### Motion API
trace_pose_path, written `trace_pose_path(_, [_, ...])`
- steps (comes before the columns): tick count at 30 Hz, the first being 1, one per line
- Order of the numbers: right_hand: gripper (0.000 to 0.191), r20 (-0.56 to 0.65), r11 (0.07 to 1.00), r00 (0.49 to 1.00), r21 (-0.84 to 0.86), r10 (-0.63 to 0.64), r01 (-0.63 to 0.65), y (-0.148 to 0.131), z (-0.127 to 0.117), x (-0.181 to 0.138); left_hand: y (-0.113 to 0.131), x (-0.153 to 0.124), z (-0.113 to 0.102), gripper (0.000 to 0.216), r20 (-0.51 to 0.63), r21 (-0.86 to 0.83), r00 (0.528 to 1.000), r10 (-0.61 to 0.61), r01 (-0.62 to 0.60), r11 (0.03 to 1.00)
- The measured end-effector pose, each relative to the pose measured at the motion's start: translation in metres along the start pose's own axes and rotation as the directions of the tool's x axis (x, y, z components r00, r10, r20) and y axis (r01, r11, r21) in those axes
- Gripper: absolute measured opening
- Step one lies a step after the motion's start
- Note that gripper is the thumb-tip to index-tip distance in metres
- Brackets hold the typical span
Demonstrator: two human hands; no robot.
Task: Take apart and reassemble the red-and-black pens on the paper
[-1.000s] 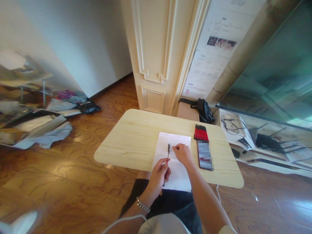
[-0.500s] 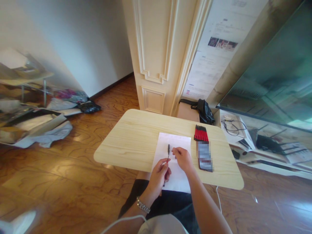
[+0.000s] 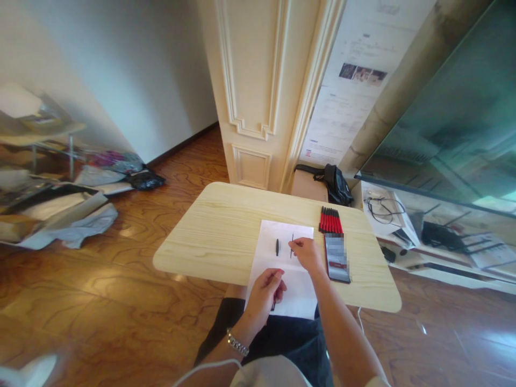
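My left hand (image 3: 264, 293) is closed round a red pen barrel (image 3: 273, 305), most of it hidden by the fingers. Between the fingertips of my right hand (image 3: 309, 257) is a thin dark pen refill (image 3: 292, 236), held upright over the paper. A short black pen part (image 3: 277, 247), perhaps a cap or grip, lies on the white paper (image 3: 298, 295), apart from both hands. To the right, several red pens with black ends (image 3: 330, 220) lie side by side in a row. Just below them is a phone (image 3: 335, 263), its screen blurred.
The light wood table (image 3: 209, 231) has rounded corners and stands over my lap. Behind it, a black bag (image 3: 336, 183) rests by the wall. A white cable (image 3: 360, 321) hangs below the table's right side. Boxes and bags (image 3: 60, 209) lie on the floor at left.
The refill now shows in my right hand, apart from the barrel. My left hand has drawn slightly down toward me with the barrel. The black part stays on the paper.
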State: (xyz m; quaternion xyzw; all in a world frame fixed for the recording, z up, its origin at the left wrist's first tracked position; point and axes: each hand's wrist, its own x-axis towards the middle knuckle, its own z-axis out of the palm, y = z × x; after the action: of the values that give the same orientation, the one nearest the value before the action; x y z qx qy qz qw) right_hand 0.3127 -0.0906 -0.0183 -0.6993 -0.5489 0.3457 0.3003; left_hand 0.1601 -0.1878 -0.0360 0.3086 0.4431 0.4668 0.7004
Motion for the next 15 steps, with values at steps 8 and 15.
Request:
trace_pose_path(8, [0.020,-0.064,0.935,0.998,-0.355,-0.025,0.000,-0.002,0.023,-0.005,0.002,0.000,-0.002,0.038,-0.010,-0.053,1.000,-0.021,0.021,0.998])
trace_pose_path(15, [0.033,-0.050,0.989,0.998,0.143,-0.033,0.040,-0.001,0.020,-0.032,0.014,0.002,0.002,0.043,-0.002,-0.072,0.992,-0.125,0.124,0.990])
